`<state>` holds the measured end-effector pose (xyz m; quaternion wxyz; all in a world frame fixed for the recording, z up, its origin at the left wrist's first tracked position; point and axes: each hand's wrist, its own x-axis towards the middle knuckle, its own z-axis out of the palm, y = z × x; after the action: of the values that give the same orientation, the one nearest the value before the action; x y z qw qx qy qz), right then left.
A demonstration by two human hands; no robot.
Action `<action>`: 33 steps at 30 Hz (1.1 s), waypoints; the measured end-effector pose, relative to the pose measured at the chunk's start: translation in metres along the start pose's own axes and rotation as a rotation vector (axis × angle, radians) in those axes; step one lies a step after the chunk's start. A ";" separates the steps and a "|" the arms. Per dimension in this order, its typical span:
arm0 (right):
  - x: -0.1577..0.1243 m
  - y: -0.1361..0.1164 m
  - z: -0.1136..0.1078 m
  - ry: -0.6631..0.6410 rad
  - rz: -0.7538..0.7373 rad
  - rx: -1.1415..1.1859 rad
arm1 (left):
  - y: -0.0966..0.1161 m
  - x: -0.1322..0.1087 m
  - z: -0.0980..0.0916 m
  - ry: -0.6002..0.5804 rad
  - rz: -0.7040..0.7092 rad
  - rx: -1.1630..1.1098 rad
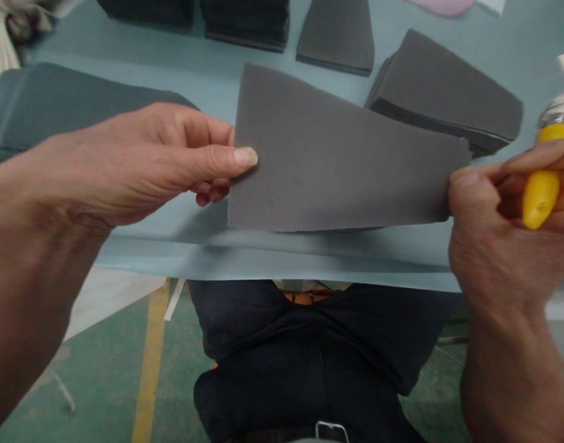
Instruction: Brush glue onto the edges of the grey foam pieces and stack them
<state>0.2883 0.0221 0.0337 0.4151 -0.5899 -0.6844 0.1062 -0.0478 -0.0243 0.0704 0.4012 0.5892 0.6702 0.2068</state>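
A flat dark grey tapered panel (342, 163) is held level between my hands, just above the table's front edge. My left hand (166, 147) pinches its wide left end, thumb on top and fingers beneath. At the narrow right end, my right hand (508, 221) grips the corner between thumb and forefinger. The same right hand also keeps a yellow-handled tool (543, 191) tucked in its fingers; a metal band and pale top show, perhaps a brush, partly cut off by the frame edge. Behind the panel lies a stack of similar grey panels (452, 92).
A light blue sheet (217, 80) covers the table. More stacks stand at the back: a dark stack (245, 21), another dark stack (146, 9) and a grey pile (337, 37). Bluish-grey panels (92, 101) lie at left. A pink item (443, 5) sits at the far edge.
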 end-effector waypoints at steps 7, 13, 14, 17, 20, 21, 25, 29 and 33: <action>0.000 -0.004 0.007 0.083 -0.111 0.021 | 0.011 -0.001 0.010 0.082 -0.032 0.095; -0.004 0.015 0.011 0.084 -0.134 0.054 | 0.005 -0.002 0.021 0.066 -0.053 0.081; -0.004 0.015 0.011 0.084 -0.126 0.052 | 0.005 -0.002 0.022 0.065 -0.059 0.074; -0.005 0.012 0.012 0.074 -0.088 0.036 | 0.007 -0.003 0.025 0.079 -0.071 0.071; -0.005 0.009 0.013 0.053 -0.056 0.038 | 0.007 -0.001 0.026 0.110 -0.078 0.103; -0.005 0.008 0.014 0.058 -0.051 0.039 | 0.007 0.000 0.027 0.116 -0.081 0.104; -0.005 0.010 0.015 0.061 -0.044 0.022 | 0.003 0.004 0.028 0.124 -0.079 0.082; -0.005 0.016 0.015 0.067 -0.121 0.007 | -0.001 0.005 0.028 0.110 -0.077 0.087; -0.005 0.025 0.018 0.076 -0.214 -0.007 | -0.006 0.006 0.029 0.088 -0.026 0.034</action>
<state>0.2931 0.0312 0.0043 0.4477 -0.5186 -0.7276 0.0362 -0.0287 -0.0255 0.0474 0.3641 0.5774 0.6982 0.2157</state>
